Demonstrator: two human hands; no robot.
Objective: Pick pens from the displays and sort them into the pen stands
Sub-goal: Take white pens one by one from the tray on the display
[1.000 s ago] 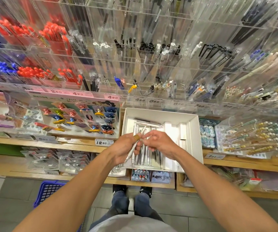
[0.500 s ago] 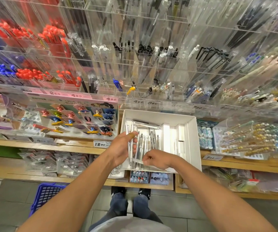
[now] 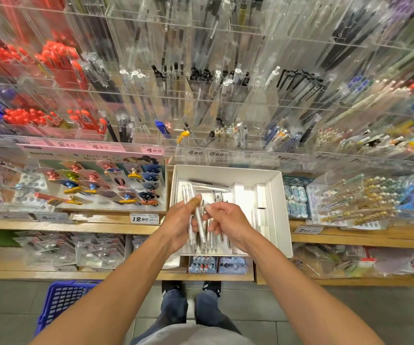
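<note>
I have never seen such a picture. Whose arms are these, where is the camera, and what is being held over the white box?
There is no machine here. A person wears one wide-angle camera on the head, so it looks forward and down along their own two bare arms, with their legs and shoes below.

The left hand grips a small bunch of silver pens, thumb on top. The right hand has its fingers curled at the same bunch; whether it pinches a pen I cannot tell.

Under the hands a white box stands on a wooden shelf and holds more silver pens. Behind rise clear pen stands with red, blue and black pens. A blue basket sits on the floor.
</note>
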